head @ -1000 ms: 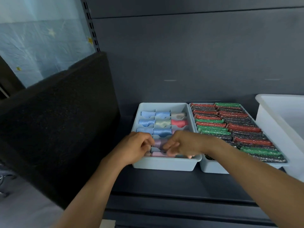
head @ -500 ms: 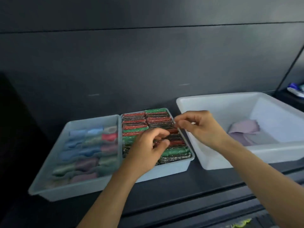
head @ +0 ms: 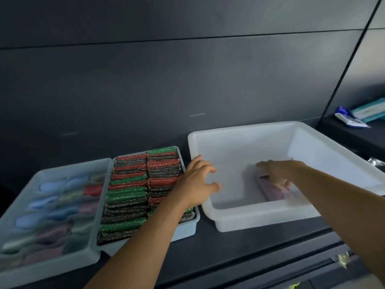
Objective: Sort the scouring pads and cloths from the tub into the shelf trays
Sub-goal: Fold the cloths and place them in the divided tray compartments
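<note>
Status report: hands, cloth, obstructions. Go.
Left hand open, at the tub left rim. Right hand in the tub, on the purple cloth, grip unclear. No obstruction seen.

Dim, even light; white tub [head: 245, 221] brightest; left tray [head: 52, 265] smeared by blur; wide-angle bending at edges.

Smooth, translucent plastic tub [head: 260, 220]; glittery, rough scouring pads [head: 129, 197]; cloths [head: 52, 185] blurred, seemingly satiny; matt dark shelf [head: 229, 247].

My right grip [head: 277, 173] touches the lilac cloth [head: 274, 195] inside the white tub [head: 260, 222]; my left grip [head: 198, 183] hovers spread at its left rim, beside the scouring pads [head: 129, 184].
</note>
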Motion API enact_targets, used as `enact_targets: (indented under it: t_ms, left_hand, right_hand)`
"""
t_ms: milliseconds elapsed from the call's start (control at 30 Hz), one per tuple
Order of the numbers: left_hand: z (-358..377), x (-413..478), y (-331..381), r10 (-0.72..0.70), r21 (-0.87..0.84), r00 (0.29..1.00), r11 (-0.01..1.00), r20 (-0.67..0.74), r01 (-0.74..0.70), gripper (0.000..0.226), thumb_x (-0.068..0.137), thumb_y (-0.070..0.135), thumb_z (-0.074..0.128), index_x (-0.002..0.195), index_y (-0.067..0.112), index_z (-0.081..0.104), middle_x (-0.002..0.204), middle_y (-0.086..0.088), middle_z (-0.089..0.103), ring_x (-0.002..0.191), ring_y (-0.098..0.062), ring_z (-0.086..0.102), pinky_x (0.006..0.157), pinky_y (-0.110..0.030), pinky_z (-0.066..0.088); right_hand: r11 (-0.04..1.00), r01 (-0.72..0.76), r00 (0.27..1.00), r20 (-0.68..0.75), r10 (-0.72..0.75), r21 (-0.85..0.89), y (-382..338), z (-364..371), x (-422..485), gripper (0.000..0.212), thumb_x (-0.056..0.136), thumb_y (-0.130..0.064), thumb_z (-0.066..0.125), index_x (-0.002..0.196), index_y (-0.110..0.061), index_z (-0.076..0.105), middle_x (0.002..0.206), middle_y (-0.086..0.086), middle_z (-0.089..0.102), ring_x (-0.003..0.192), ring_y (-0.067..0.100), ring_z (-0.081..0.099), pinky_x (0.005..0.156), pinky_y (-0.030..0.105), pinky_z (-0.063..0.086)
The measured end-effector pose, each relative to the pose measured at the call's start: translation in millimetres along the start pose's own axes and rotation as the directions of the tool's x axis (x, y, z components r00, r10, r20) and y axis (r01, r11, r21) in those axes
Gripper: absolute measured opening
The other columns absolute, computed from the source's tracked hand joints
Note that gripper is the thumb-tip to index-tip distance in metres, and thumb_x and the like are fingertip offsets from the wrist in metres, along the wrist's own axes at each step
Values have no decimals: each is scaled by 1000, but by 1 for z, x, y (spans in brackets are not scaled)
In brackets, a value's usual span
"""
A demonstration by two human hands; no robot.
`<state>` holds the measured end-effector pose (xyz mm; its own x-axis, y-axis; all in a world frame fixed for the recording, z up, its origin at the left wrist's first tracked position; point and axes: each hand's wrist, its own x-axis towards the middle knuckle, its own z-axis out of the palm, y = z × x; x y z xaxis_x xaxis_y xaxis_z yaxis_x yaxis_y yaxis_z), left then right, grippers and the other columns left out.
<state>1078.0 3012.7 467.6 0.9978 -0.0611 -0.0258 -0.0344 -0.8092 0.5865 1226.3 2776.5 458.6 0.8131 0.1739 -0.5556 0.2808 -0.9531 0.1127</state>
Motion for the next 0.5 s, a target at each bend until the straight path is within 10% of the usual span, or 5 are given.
enact_targets:
  t_ms: [133,200,367,500]
  left_hand:
    - [0,-2,1,-5,10,1000,1000,-1,5,45,93,35,57,136,24,46,155,15,22,144,3,-6,116,-33,9]
    - [0,-3,2,-5,-7,1000,1000,-8,5,45,93,35,57,135,25,47,155,16,22,144,4,-6,117,-33,9]
    - [-2,-13,3,5,-255,995,966,-97,-30,54,92,43,59,141,28,41,155,13,23,144,2,6,117,-29,13]
    - [-24,-33,13,8,-695,991,713,-132,-98,73,78,52,67,143,35,37,149,18,36,136,3,31,109,-27,31]
  right_hand:
    - [990,80,968,-227,-105,-118,2,10,21,7,81,-35,54,85,-30,53,96,-6,56,85,21,54,83,33,49]
    - [989,146,941,-304,-148,-29,-7,1,8,12,73,-37,57,68,-28,51,85,-7,58,78,20,58,69,26,46]
    - [730,509,819,-518,-247,456,-36,-34,-48,7,74,-12,71,69,-15,67,67,4,65,64,20,65,63,28,53]
    - [444,686,725,-597,-343,577,-64,-52,-103,1,82,-5,69,81,-5,70,67,3,64,57,7,57,54,16,46]
